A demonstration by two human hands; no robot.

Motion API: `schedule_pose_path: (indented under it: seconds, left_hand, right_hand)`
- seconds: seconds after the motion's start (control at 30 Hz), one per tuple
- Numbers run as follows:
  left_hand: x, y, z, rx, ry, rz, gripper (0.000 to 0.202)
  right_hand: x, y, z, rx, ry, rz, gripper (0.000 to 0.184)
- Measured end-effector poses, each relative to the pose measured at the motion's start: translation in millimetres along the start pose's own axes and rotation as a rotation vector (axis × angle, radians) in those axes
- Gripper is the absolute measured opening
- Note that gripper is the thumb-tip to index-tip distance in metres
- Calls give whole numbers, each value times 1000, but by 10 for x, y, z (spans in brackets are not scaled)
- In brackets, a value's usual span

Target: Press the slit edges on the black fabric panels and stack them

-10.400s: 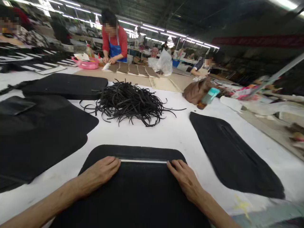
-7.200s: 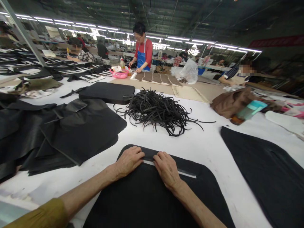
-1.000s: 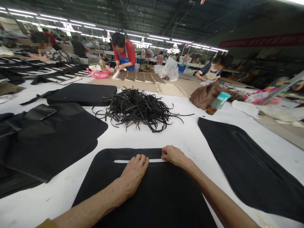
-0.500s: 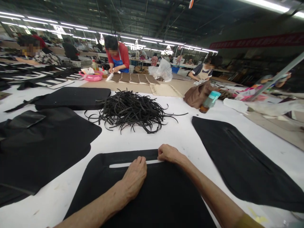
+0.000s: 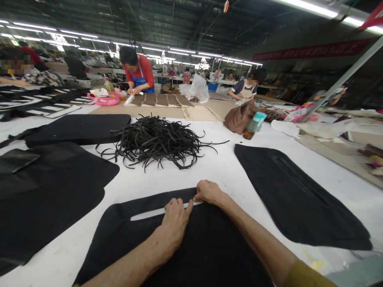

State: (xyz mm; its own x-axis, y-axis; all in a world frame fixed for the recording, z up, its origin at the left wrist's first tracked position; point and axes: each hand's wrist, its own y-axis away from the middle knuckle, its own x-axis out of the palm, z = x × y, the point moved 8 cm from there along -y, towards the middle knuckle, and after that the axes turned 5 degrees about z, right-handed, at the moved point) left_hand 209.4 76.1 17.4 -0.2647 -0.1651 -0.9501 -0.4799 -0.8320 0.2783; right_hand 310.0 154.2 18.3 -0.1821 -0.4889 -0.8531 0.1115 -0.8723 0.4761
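A black fabric panel (image 5: pixel 209 247) with a long narrow slot near its far edge lies in front of me, white showing through the slot. My left hand (image 5: pixel 176 223) rests on the panel, its fingers bent over the slot's edge and gripping the material there. Close beside it, my right hand (image 5: pixel 210 192) is closed on the panel at the slot's right end, fingers curled and thumb pressed down. The fingertips of both hands nearly meet and partly hide the slot.
Beyond the panel lies a heap of black strips (image 5: pixel 161 139). Black pieces (image 5: pixel 54 191) and a black stack (image 5: pixel 80 126) are on the left; another slotted panel (image 5: pixel 299 195) is on the right. Farther back stand a bottle (image 5: pixel 254 125), a brown bag (image 5: pixel 239 115) and a pink basket (image 5: pixel 104 99). Co-workers sit or stand behind.
My left hand's index finger has stretched out toward my right hand at the slot. The panel's far left side has shifted slightly nearer me. The view has turned a little right.
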Motion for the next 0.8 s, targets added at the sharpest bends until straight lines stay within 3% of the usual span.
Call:
schedule_pose_path:
  seconds: [0.4, 0.63, 0.8]
  left_hand:
    - [-23, -32, -30, 27, -32, 94, 87]
    - [-59, -56, -31, 16, -28, 109, 71]
    - [-51, -145, -78, 45, -75, 150, 82]
  right_hand:
    - [17, 24, -237, -293, -306, 49, 16]
    - [32, 30, -226, -216, -234, -49, 15]
    - [13, -22, -306, -111, -208, -27, 11]
